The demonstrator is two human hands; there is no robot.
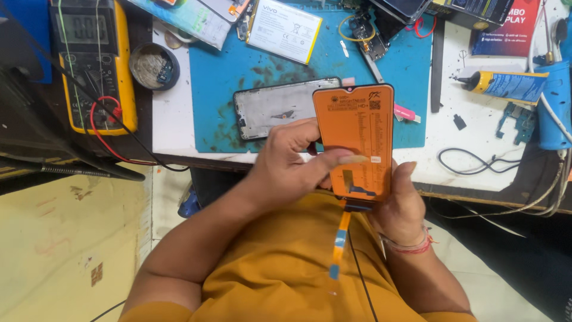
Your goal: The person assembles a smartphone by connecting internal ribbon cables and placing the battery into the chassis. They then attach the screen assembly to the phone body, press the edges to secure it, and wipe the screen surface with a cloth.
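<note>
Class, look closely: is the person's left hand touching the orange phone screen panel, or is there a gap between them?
Touching. The head view shows the left hand with its thumb pressed flat across the orange screen panel, no gap visible.

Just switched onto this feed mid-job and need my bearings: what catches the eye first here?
The orange phone display panel stands out at centre, held upright by both hands: the left hand grips its left edge, the right hand cups its lower right corner, and an orange flex ribbon dangles below. Behind it, a grey phone frame lies on the stained blue mat; a yellow multimeter sits far left.
</note>
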